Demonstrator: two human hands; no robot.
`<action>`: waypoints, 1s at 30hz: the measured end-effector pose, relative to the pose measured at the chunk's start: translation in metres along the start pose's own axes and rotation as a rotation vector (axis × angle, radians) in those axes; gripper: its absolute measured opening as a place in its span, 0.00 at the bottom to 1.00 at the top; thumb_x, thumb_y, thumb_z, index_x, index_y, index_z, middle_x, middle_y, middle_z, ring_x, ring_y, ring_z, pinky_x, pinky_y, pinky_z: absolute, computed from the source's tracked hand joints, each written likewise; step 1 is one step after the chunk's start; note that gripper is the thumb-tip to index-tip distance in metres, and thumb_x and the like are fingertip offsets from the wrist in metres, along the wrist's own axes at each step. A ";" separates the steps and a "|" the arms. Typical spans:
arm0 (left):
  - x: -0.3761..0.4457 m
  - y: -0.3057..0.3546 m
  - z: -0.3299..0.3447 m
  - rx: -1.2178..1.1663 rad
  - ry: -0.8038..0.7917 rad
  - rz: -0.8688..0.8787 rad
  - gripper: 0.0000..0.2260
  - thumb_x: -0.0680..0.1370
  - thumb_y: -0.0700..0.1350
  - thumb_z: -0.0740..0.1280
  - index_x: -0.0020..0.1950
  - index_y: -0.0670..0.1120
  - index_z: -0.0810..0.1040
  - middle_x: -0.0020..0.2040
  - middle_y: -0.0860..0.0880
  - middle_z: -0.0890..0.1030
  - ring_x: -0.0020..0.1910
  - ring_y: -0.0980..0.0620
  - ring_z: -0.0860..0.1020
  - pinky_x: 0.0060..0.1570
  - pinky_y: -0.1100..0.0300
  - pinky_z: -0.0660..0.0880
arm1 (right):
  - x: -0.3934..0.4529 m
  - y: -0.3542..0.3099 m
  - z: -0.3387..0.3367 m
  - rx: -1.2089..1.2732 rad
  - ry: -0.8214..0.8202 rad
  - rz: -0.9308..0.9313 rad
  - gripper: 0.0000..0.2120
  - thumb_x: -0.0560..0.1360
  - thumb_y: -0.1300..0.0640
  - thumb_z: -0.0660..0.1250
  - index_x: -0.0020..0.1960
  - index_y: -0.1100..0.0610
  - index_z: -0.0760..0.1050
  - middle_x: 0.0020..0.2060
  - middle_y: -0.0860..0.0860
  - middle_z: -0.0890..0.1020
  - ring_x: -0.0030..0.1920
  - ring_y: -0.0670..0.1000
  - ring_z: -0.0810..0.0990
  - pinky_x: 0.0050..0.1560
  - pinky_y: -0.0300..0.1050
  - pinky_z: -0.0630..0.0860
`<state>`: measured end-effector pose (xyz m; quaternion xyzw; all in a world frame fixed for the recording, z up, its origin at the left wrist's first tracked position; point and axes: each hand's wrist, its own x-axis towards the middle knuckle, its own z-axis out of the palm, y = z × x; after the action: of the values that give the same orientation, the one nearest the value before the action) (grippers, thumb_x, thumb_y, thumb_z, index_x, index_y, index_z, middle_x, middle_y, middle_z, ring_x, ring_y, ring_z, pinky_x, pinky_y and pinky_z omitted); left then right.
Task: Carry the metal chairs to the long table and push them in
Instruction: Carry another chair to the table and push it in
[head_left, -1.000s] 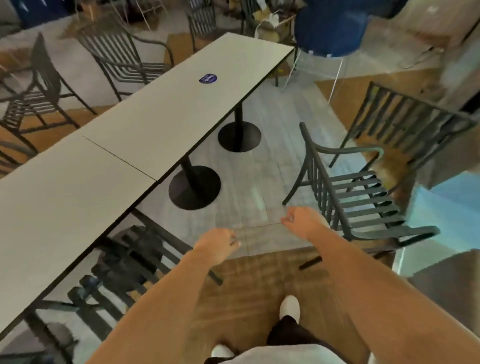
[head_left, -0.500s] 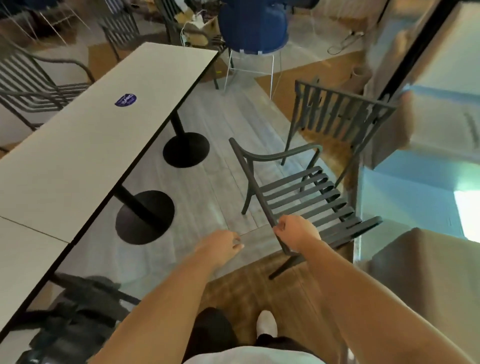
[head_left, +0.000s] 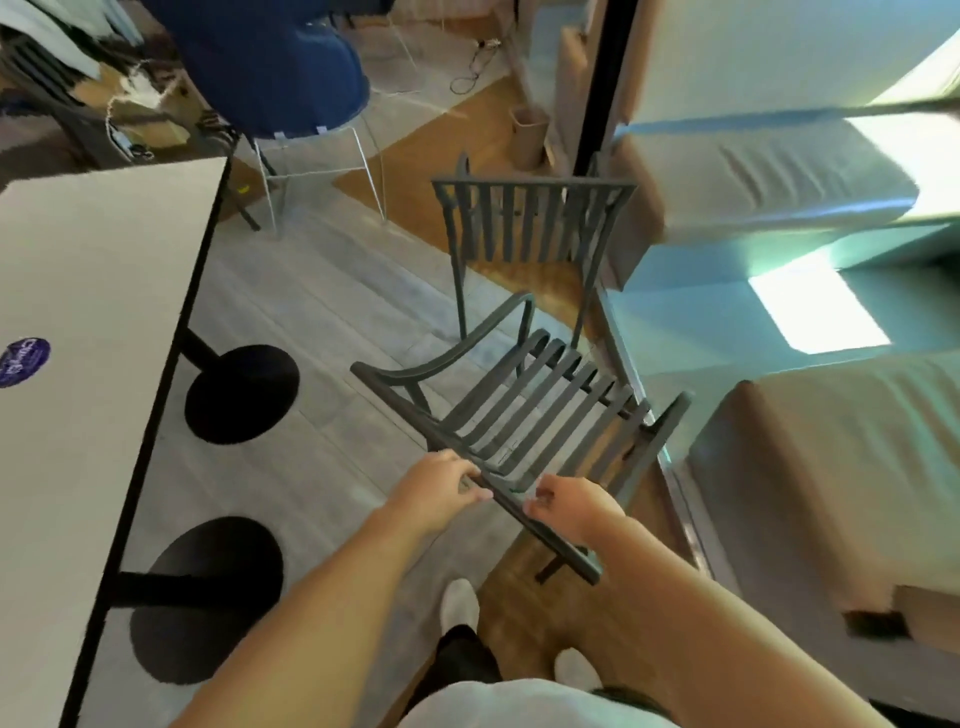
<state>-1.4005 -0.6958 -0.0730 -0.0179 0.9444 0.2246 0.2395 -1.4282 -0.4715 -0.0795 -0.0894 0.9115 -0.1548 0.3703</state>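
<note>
A dark metal slatted chair (head_left: 524, 410) stands in front of me, its backrest top rail nearest to me. My left hand (head_left: 439, 488) and my right hand (head_left: 569, 506) both grip that top rail, side by side. A second metal chair (head_left: 524, 223) stands behind it, its back facing me. The long white table (head_left: 88, 322) runs along the left, with two black round pedestal bases under it.
A blue chair (head_left: 270, 62) on thin white legs stands at the far end of the table. Beige sofas (head_left: 831, 467) line the right side, close to the chairs. Grey floor lies between the table and the chair I hold.
My view has swung right and I have stepped toward the chair. Both hands, held free in front of me earlier, have closed on the chair's top rail.
</note>
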 end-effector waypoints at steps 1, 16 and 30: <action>0.008 -0.008 -0.006 0.034 -0.013 0.035 0.28 0.78 0.65 0.68 0.72 0.51 0.76 0.70 0.50 0.74 0.68 0.49 0.72 0.64 0.53 0.71 | 0.004 -0.004 0.003 0.007 -0.010 0.025 0.22 0.81 0.38 0.62 0.69 0.49 0.73 0.62 0.52 0.81 0.61 0.56 0.79 0.60 0.51 0.77; 0.115 -0.073 -0.037 0.433 -0.165 0.257 0.22 0.80 0.55 0.68 0.74 0.53 0.73 0.70 0.49 0.74 0.75 0.46 0.65 0.80 0.46 0.45 | 0.047 -0.049 0.049 0.130 0.094 0.192 0.12 0.80 0.50 0.67 0.62 0.50 0.73 0.50 0.49 0.78 0.54 0.54 0.80 0.51 0.47 0.75; 0.147 -0.076 -0.027 0.706 -0.164 0.177 0.12 0.81 0.49 0.69 0.64 0.51 0.80 0.62 0.47 0.82 0.66 0.44 0.75 0.72 0.45 0.64 | 0.066 -0.067 0.064 0.115 0.182 0.451 0.05 0.80 0.56 0.67 0.56 0.52 0.77 0.48 0.49 0.82 0.49 0.53 0.83 0.50 0.50 0.82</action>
<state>-1.5322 -0.7654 -0.1512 0.1658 0.9393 -0.0946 0.2853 -1.4268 -0.5662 -0.1428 0.1521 0.9277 -0.1274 0.3162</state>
